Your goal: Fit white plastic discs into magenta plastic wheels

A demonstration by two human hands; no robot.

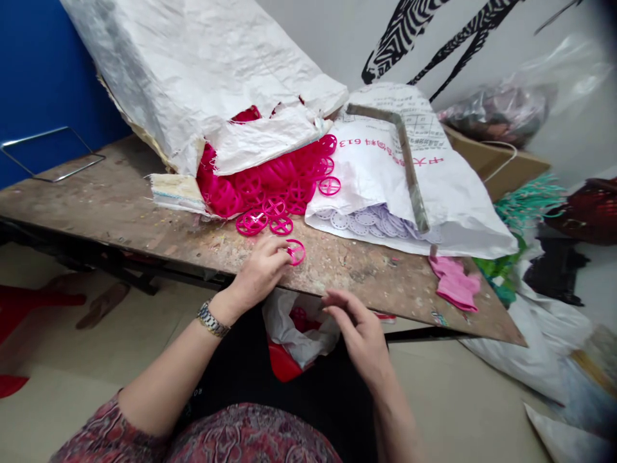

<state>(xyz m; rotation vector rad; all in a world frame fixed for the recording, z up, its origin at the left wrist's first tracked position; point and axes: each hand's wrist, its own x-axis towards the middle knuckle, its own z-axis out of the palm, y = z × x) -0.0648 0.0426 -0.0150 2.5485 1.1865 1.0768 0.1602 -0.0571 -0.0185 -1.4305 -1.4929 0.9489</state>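
Observation:
A pink plastic ring with spokes (296,252) is at the fingertips of my left hand (263,270), pinched over the table's front edge. My right hand (359,328) hangs over a bag at that edge, thumb and forefinger a little apart, with nothing visible between them. Many more pink rings (270,180) spill from the torn mouth of a white woven sack (193,71). Below the edge, a white plastic bag (284,321) in a red container (284,363) holds some pink pieces.
On the wooden table (357,270), a white printed sack (376,161) shows pale lilac discs (371,222) at its opening and bears an angled metal bar (409,167). A pink cloth (456,283) lies right. A wire frame (62,132) stands left; a cardboard box (491,164) is behind.

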